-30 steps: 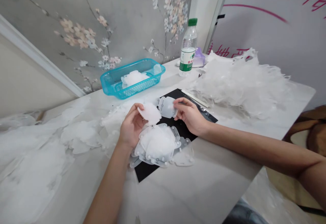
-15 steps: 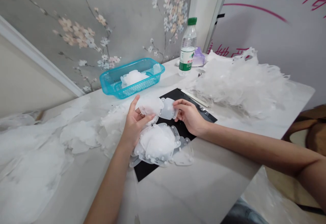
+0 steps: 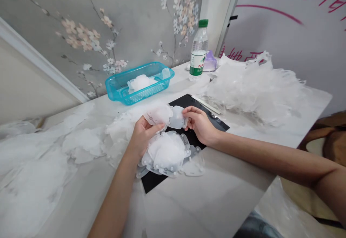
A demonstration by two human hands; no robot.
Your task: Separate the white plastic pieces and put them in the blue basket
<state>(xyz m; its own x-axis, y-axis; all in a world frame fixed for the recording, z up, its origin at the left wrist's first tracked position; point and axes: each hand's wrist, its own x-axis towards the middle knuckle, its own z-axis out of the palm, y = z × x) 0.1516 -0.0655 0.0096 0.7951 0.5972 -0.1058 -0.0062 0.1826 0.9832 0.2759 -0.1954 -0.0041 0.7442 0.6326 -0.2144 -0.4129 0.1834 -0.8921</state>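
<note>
Translucent pieces point(image 3: 158, 115) sit pinched between thumb and closed fingers of our left hand point(image 3: 143, 133) and right hand point(image 3: 198, 122), perhaps touching, above the near pile point(image 3: 169, 153).

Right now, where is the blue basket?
In the head view, the blue basket sits left of the bottle, beyond the left hand, near the flowered wall.

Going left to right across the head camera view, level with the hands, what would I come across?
Loose white pieces at the left edge → left hand → frosted pieces held between the hands → right hand → heap of wispy white scraps.
</note>
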